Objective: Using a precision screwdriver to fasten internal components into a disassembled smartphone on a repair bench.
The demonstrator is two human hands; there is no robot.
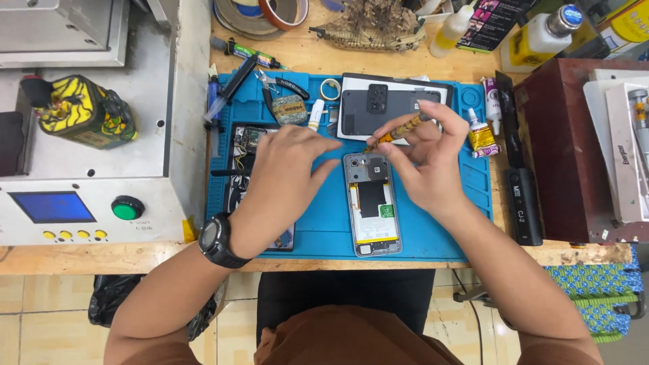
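**Back off the phone, screwdriver on the top end**

My right hand point(422, 159) is pinching a small yellow-handled screwdriver point(395, 132) between thumb and fingertips, with the tip down at the top end of the opened phone point(372, 206). The phone lies face down on the blue mat point(324, 223) in the middle of the table point(81, 257), insides showing. My left hand point(284, 176) rests flat just left of it, fingers loosely spread, fingertips nearly touching the phone's top corner. The grey back cover point(385, 108) sits on the mat just above the phone. Pliers point(277, 88) and a glue tube point(481, 135) lie nearby, and there's a machine with a green button point(127, 207) on my left.
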